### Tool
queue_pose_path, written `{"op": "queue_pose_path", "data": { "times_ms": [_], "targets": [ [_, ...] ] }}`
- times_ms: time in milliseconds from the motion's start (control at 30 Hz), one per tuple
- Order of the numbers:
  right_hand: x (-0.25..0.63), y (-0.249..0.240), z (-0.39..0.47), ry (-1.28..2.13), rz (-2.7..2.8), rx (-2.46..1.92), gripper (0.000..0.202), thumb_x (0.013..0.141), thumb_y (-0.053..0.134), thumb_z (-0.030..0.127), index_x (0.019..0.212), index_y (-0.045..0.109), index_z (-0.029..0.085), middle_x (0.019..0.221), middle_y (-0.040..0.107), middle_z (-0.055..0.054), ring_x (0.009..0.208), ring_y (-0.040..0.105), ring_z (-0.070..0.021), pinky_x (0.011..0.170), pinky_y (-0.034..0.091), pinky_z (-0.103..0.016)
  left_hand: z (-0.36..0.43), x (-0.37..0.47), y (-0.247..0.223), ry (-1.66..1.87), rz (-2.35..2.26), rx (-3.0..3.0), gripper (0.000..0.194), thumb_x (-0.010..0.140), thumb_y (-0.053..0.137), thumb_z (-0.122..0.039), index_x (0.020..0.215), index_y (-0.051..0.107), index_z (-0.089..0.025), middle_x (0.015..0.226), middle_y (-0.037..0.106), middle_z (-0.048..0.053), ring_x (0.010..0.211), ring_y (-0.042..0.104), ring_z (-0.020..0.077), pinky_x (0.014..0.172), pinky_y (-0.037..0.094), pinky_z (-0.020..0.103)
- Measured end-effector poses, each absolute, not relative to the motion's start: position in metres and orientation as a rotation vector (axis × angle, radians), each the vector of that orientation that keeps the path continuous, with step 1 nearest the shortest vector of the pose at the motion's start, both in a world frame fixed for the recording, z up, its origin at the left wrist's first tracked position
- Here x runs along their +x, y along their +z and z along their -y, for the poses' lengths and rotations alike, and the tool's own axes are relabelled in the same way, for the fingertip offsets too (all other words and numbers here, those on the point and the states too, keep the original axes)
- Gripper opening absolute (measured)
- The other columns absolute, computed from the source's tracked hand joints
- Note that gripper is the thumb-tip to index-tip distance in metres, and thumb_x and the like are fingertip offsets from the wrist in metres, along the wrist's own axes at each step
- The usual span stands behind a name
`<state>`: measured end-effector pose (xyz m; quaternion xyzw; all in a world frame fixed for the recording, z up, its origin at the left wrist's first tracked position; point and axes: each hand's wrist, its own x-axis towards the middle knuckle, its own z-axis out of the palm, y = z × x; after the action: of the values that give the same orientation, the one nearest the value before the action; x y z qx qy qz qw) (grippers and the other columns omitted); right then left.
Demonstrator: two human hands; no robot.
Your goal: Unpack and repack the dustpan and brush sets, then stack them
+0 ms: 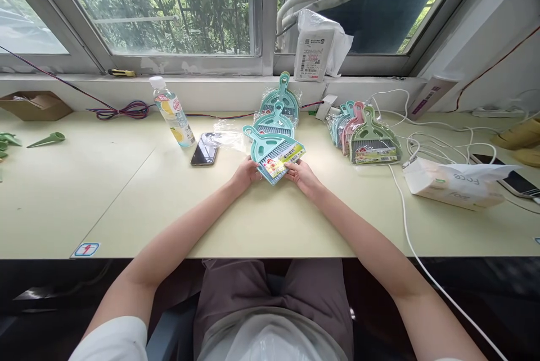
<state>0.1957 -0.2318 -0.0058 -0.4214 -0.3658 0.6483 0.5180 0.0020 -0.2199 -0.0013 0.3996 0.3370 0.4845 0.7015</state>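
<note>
Between my two hands is a teal mini dustpan and brush set (264,144) with grey bristles and a yellow printed label, tilted over the table. My left hand (247,175) grips its lower left edge, fingertips partly hidden beneath it. On the label side, my right hand (302,176) pinches the right edge. Right behind stand more teal dustpan sets in clear wrap (284,96), one in front of the other. A crumpled clear plastic bag (230,137) lies just left of the held set.
Left of my hands are a phone (205,149) and a bottle (172,111). To the right stand several wrapped dustpan sets (373,139), a tissue pack (455,184) and white cables (439,147). Green plastic pieces (47,139) lie far left, near a cardboard box (36,107).
</note>
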Motion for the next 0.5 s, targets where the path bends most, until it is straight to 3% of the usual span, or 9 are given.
{"op": "queue_pose_path", "data": {
  "times_ms": [167, 500],
  "targets": [
    [0.1948, -0.0046, 0.2332, 1.568, 0.927, -1.008, 0.028, 0.075, 0.066, 0.02, 0.099, 0.051, 0.022, 0.108, 0.068, -0.006, 0.087, 0.07, -0.0178, 0.09, 0.056, -0.038, 0.2179, 0.0023, -0.0073, 1.1, -0.779, 0.937, 0.05, 0.057, 0.065, -0.009, 0.104, 0.052, -0.017, 0.103, 0.067, 0.006, 0.091, 0.064, 0.0196, 0.075, 0.053, 0.031],
    [0.1961, -0.0146, 0.2284, 1.545, 0.967, -1.004, 0.036, 0.07, 0.072, 0.02, 0.099, 0.05, 0.023, 0.112, 0.066, -0.003, 0.094, 0.068, -0.0181, 0.091, 0.055, -0.038, 0.2192, 0.0026, -0.0068, 1.102, -0.756, 0.985, 0.057, 0.055, 0.069, -0.007, 0.108, 0.051, -0.017, 0.102, 0.067, 0.006, 0.095, 0.065, 0.0211, 0.083, 0.052, 0.034]
  ]
}}
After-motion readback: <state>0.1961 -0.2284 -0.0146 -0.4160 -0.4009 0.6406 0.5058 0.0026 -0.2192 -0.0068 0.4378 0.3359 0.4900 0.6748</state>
